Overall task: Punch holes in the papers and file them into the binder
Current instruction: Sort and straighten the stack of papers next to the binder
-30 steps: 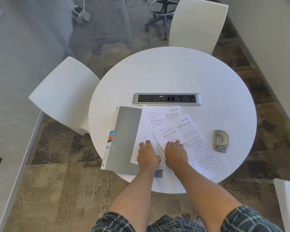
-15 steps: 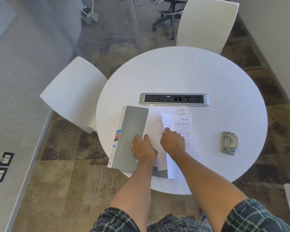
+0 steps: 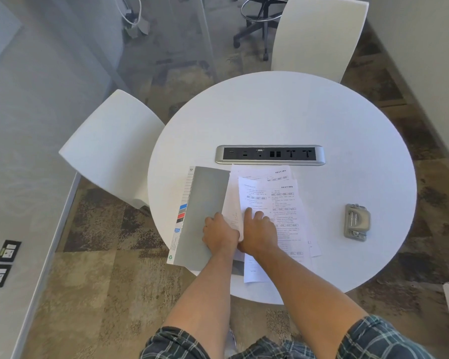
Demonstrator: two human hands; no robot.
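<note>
A grey binder (image 3: 202, 211) lies closed at the table's near left. To its right lies a loose stack of printed papers (image 3: 278, 200), partly overlapping it. My left hand (image 3: 219, 234) sits on the binder cover's right edge, its thumb side against the papers' left edge, which curls up between my hands. My right hand (image 3: 259, 231) presses flat on the papers with fingers spread. A grey metal hole punch (image 3: 357, 221) stands to the right, apart from both hands.
The round white table (image 3: 283, 112) has a silver power socket strip (image 3: 270, 154) just beyond the papers. White chairs stand at the left (image 3: 109, 143) and far side (image 3: 319, 35). The lowest sheet hangs over the near table edge.
The fanned-out sheets have been pulled together into a rough stack beside the binder. My left hand shifted left onto the binder's edge, and the papers' left edge now lifts.
</note>
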